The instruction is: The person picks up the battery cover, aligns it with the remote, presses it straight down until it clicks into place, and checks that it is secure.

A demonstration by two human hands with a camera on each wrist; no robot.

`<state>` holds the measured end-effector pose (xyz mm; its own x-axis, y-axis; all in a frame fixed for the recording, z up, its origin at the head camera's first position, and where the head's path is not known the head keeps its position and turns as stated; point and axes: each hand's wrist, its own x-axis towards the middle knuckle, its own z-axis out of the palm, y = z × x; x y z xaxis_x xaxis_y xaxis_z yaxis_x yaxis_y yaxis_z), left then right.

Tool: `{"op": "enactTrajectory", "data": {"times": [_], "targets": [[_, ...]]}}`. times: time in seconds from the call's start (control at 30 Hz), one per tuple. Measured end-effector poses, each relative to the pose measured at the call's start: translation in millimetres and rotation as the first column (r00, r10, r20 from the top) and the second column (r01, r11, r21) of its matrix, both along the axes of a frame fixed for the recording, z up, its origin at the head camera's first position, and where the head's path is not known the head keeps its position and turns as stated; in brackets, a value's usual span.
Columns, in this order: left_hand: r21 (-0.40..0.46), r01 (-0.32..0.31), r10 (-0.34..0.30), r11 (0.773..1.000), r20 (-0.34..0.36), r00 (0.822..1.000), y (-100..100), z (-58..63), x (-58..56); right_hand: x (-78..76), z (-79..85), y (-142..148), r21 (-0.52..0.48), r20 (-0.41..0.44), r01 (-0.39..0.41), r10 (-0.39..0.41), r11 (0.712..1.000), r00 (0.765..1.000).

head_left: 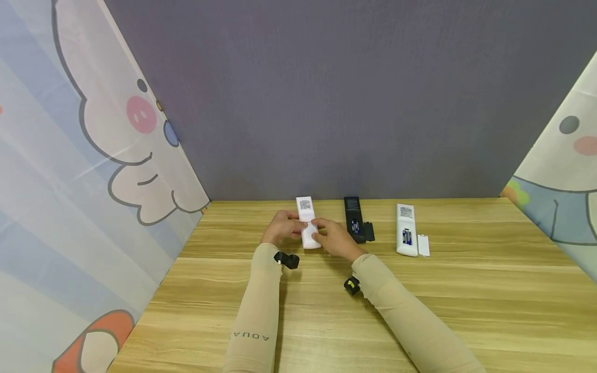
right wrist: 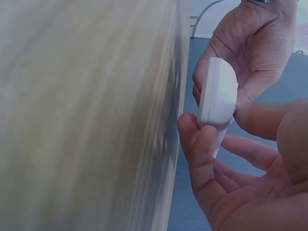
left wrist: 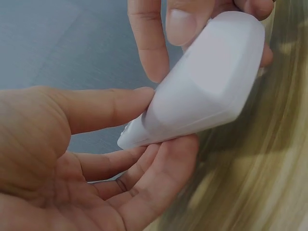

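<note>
Both hands hold a white remote control (head_left: 306, 210) with its back facing up and a printed label at its far end. From the left side, my left hand (head_left: 281, 228) grips it, thumb on the back and fingers curled beneath, as the left wrist view shows on the white remote (left wrist: 207, 77). My right hand (head_left: 338, 240) pinches the near part from the right, its thumb on the back cover and fingertips along the edge and underside. In the right wrist view, the remote (right wrist: 219, 96) appears edge-on, held above the table.
To the right lies a black remote (head_left: 353, 211) with batteries showing and a black battery cover (head_left: 369, 231) beside it. Farther right, another white remote (head_left: 405, 223) has exposed batteries, its white cover (head_left: 423, 245) alongside. A grey wall (head_left: 350, 103) rises behind the wooden table (head_left: 317, 321).
</note>
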<state>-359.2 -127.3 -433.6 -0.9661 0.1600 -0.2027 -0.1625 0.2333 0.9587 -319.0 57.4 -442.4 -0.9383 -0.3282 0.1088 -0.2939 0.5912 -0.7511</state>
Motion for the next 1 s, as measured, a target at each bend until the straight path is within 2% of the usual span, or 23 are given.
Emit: {"op": "enactTrajectory", "data": {"times": [0.3,0.7,1.0], "targets": [[-0.053,0.006,-0.005,0.999,0.019,1.000,2,-5.3,-1.6,-3.5,-3.5,2,0.093,0.025,-0.023,0.021,0.995,0.999],[-0.088,-0.012,0.015,0.996,0.032,0.999,3,-10.7,-2.4,-4.5,-6.5,3,0.121,0.037,-0.087,0.083,0.989,0.996],[-0.125,-0.026,0.030,0.992,0.031,0.999,5,-8.3,-2.1,-5.5,-6.7,4,0.108,0.041,-0.124,0.120,0.986,0.992]]}}
